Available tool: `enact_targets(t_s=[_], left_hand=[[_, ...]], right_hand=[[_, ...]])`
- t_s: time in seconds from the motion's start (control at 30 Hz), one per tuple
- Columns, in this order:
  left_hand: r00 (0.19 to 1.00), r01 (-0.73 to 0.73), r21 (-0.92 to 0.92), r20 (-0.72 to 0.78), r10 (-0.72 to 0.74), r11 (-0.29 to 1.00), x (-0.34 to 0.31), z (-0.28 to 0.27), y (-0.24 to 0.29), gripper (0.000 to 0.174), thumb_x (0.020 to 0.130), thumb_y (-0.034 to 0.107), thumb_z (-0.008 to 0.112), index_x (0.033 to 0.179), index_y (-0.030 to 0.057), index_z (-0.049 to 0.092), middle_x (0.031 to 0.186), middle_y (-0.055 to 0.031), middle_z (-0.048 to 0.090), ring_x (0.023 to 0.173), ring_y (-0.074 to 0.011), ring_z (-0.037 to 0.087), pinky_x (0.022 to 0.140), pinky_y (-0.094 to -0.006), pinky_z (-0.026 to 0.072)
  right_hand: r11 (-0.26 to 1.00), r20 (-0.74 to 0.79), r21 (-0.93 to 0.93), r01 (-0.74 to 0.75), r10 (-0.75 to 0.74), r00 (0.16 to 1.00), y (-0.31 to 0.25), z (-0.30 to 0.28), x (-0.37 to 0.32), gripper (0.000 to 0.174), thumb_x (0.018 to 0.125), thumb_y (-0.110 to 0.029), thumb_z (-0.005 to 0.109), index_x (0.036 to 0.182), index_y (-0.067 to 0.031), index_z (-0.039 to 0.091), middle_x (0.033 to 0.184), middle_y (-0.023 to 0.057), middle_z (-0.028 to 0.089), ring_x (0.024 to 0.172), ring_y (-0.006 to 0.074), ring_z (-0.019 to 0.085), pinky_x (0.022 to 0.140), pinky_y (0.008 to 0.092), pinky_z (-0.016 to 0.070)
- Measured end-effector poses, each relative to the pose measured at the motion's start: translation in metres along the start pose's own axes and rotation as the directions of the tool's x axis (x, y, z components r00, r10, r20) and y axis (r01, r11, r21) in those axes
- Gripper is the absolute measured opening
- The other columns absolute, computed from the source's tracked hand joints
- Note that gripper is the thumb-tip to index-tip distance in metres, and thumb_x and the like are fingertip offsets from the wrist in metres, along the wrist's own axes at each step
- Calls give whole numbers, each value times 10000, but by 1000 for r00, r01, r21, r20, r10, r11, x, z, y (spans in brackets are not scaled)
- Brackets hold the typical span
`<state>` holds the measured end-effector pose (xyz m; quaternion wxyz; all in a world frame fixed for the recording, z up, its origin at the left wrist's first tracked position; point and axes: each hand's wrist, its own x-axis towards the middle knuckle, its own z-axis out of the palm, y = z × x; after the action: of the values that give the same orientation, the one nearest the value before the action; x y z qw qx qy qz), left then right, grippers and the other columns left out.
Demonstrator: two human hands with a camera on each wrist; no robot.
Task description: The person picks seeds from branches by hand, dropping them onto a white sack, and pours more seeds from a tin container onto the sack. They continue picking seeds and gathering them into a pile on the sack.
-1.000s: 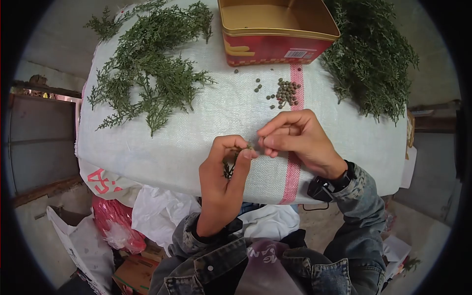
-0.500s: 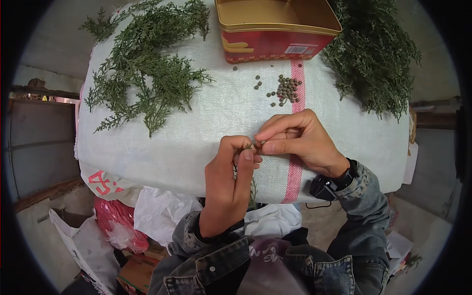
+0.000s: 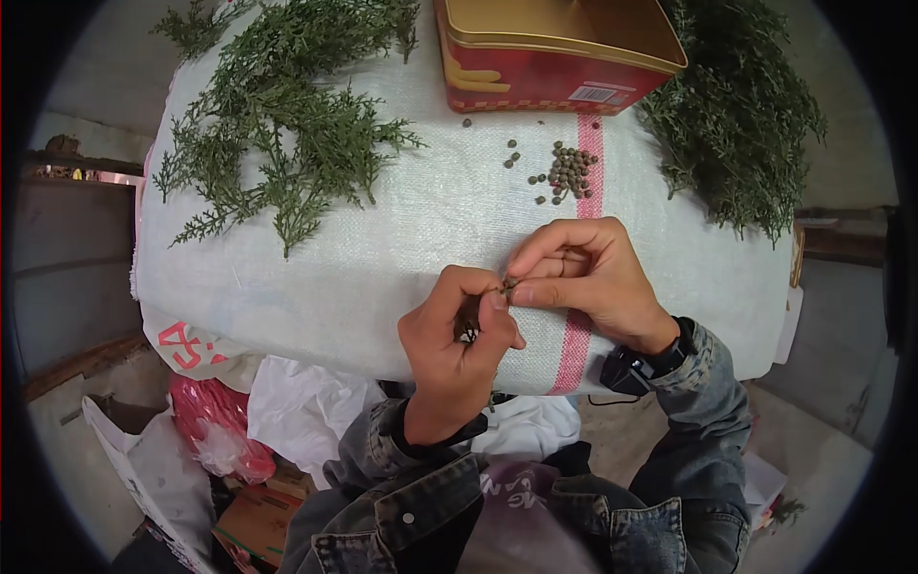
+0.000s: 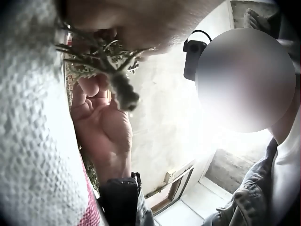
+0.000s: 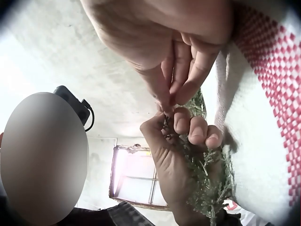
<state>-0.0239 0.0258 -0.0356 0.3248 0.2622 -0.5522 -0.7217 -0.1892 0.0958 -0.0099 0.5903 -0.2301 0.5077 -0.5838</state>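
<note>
Below the middle of the head view, my left hand (image 3: 454,330) grips a small green evergreen sprig (image 5: 209,186) between thumb and curled fingers. Its leafy part hangs beside the palm in the right wrist view, and a cut stem end shows close up in the left wrist view. My right hand (image 3: 602,277) meets the left fingertips, thumb and forefinger pinching a small brownish-green seed cone (image 3: 512,284) at the sprig's tip. The fingers partly hide it. Just beyond the hands lies a cluster of small round brown cones (image 3: 572,174), with several scattered beside it.
A red and gold tin (image 3: 545,78) stands behind the cones. Evergreen branches (image 3: 296,124) spread at the left, with a denser heap (image 3: 741,124) at the right. All rest on a white woven sack (image 3: 316,287) with a pink stripe (image 3: 579,335). A red plastic bag (image 3: 220,430) lies below.
My hands have come together from slightly apart, the right fingertips now touching the sprig's tip. My left hand has shifted a little to the right. The cone cluster and tin stay in place.
</note>
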Motion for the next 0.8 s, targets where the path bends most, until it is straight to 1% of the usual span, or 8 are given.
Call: enact_targets(t_s=[0.17, 0.27, 0.3, 0.43, 0.47, 0.53, 0.73, 0.8], left_hand=[[999, -12, -17, -46, 12, 1000, 1, 0, -2, 70, 950, -7, 573, 890, -21, 541, 658, -29, 595, 564, -64, 599, 514, -200, 476], [996, 82, -121, -32, -86, 989, 1, -3, 0, 67, 941, -12, 579, 887, -22, 541, 647, -21, 587, 563, -57, 590, 514, -202, 480], [995, 85, -122, -31, -90, 989, 1, -4, -1, 67, 941, -12, 579, 887, -22, 541, 647, -21, 587, 563, -57, 590, 514, -202, 480], [999, 47, -88, 0, -48, 995, 0, -7, -6, 54, 921, -34, 578, 887, -26, 537, 658, -20, 589, 575, -53, 586, 504, -205, 479], [1000, 20, -70, 10, -19, 997, 1, -7, -6, 66, 949, -3, 538, 892, -29, 518, 668, -35, 569, 542, -61, 557, 495, -228, 503], [999, -35, -36, 35, 36, 999, 2, -6, -7, 144, 1006, 61, 459, 903, -37, 480, 689, -64, 529, 475, -77, 500, 475, -275, 550], [997, -66, 0, 40, 66, 998, 3, -7, -9, 136, 1003, 50, 452, 904, -40, 479, 692, -58, 515, 489, -75, 488, 489, -281, 557], [996, -74, 19, 45, 73, 997, 4, -6, -8, 136, 1003, 52, 458, 905, -40, 479, 698, -58, 512, 497, -73, 484, 496, -283, 559]], right_hand=[[1000, 7, 16, 2, -2, 1000, 0, 1, 1, 197, 805, 143, 706, 986, 82, 662, 989, 149, 697, 905, 179, 708, 841, 263, 584], [1000, 16, 15, 10, -10, 1000, 2, 2, 2, 201, 796, 147, 713, 978, 81, 663, 995, 152, 690, 904, 177, 701, 838, 261, 582], [1000, 21, 14, 20, -20, 1000, 2, 2, 2, 201, 791, 147, 717, 973, 80, 665, 996, 154, 686, 907, 176, 697, 837, 262, 580], [998, 21, 2, 57, -57, 998, 6, 4, 2, 199, 782, 148, 725, 959, 77, 668, 1004, 162, 676, 913, 175, 684, 835, 269, 576], [997, 19, -4, 73, -72, 997, 7, 4, 3, 197, 780, 148, 727, 954, 76, 670, 1007, 165, 673, 915, 175, 680, 834, 271, 575], [997, 26, -6, 82, -82, 996, 9, 3, 3, 198, 779, 148, 727, 954, 75, 670, 1006, 164, 673, 919, 175, 678, 836, 275, 574], [991, 46, -8, 132, -131, 990, 11, 3, 4, 203, 779, 151, 726, 959, 75, 670, 1004, 158, 672, 929, 174, 668, 843, 278, 565], [993, 34, -12, 118, -118, 992, 9, 2, 3, 204, 779, 151, 726, 960, 75, 671, 1005, 157, 671, 929, 174, 666, 844, 277, 563]])
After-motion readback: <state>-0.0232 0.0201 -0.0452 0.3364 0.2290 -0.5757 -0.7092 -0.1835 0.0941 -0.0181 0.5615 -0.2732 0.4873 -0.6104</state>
